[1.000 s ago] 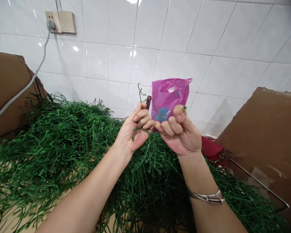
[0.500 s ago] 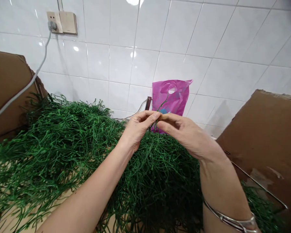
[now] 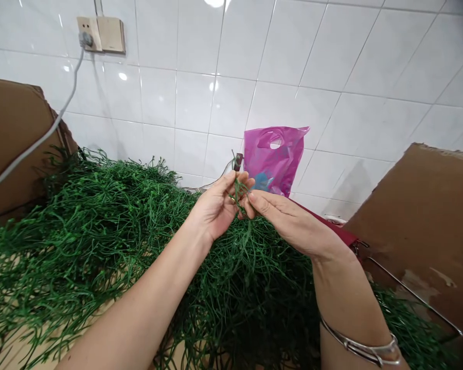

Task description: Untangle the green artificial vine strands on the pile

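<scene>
Thin green plastic stems [image 3: 239, 191] lie across the fingers of my left hand [image 3: 220, 205], palm turned up, with the thumb and fingers closed around them. From the right, my right hand [image 3: 280, 213] pinches part of the same stems between thumb and fingertips, touching the left fingers. Below both hands spreads a big heap of green artificial stems [image 3: 250, 262], and another dense heap [image 3: 116, 205] fills the left side. A silver bangle circles my right wrist.
A pink plastic bag [image 3: 273, 159] leans on the white tiled wall behind my hands. Cardboard boxes [image 3: 11, 139] stand left and right [image 3: 428, 205]. A grey cable [image 3: 67, 103] hangs from the wall socket. Something red lies behind my right forearm.
My left hand has turned palm up, and the stem that pointed up to the right now lies over its fingers. My right hand has moved slightly lower, its fingers closer together.
</scene>
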The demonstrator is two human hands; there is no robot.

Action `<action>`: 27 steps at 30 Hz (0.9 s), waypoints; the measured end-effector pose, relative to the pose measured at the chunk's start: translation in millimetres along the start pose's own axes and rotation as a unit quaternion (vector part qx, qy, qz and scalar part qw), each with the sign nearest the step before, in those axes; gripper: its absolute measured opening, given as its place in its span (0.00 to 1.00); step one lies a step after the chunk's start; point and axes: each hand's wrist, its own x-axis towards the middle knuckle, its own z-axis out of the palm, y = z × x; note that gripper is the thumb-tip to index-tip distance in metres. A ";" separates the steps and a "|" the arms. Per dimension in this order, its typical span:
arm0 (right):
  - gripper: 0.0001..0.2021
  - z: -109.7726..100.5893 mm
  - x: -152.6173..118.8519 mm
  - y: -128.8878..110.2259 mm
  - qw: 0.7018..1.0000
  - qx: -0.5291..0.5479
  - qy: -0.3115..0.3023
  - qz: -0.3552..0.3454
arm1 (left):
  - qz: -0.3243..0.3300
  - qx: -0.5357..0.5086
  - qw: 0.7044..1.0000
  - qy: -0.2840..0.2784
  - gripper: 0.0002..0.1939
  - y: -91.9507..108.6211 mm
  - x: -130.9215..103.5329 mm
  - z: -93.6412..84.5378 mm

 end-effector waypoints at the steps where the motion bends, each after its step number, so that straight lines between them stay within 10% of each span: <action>1: 0.18 -0.5 -0.5 -0.6 1.000 -0.003 0.002 0.000 | -0.002 -0.008 1.000 0.010 0.12 1.7 -0.2 0.1; 8: 0.14 -10.6 -7.7 -1.0 0.973 -0.190 0.131 0.032 | 0.106 0.227 0.967 -0.037 0.08 4.3 -4.5 -4.8; 18: 0.04 9.8 -4.0 -0.6 0.975 -0.194 0.079 0.067 | 0.203 0.400 0.888 -0.096 0.07 -3.5 -4.0 -6.9; 22: 0.08 14.2 -5.1 -8.7 0.982 -0.172 0.047 0.056 | 0.185 0.340 0.918 -0.087 0.09 -3.9 -2.5 -8.2; 27: 0.13 17.2 1.8 -6.3 0.994 -0.090 0.058 -0.009 | 0.002 0.101 0.995 -0.019 0.12 -0.4 -1.6 -5.3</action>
